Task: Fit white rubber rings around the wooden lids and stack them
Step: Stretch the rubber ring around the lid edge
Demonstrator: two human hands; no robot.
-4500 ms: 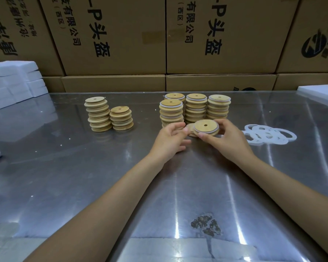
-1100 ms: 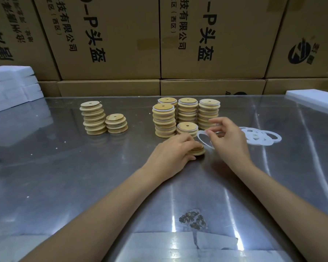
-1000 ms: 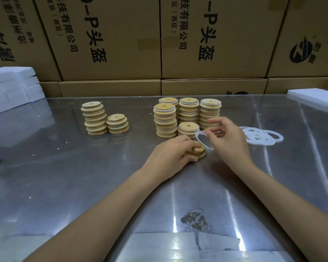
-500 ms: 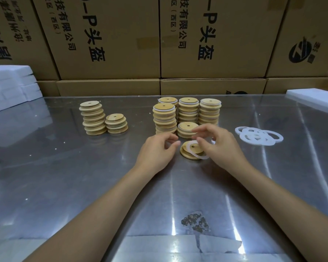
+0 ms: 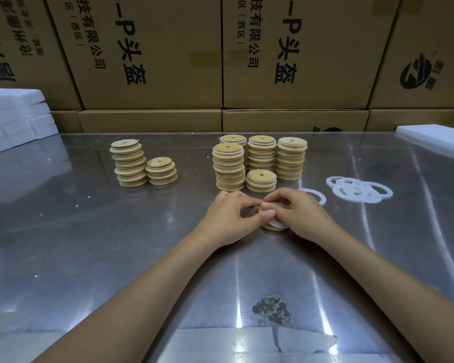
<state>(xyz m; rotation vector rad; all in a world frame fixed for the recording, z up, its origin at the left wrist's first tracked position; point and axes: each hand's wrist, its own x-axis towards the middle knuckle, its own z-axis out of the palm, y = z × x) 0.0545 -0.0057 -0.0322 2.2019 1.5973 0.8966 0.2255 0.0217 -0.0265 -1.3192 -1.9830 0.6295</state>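
Wooden lid (image 5: 273,226): laid flat on the steel table (image 5: 116,244), so it is braced while the ring is worked on.
White ring (image 5: 277,223): draped partly over the lid, not yet seated.
Left hand (image 5: 228,216): fingers curled, lid edge pinched to steady it.
Right hand (image 5: 299,213): fingers curled, ring pressed down around the rim.
Spare rings (image 5: 357,191): kept near the right hand for reach.
Finished stacks (image 5: 260,161): 5 ringed piles behind; 2 bare stacks (image 5: 139,163) are set well apart at left.
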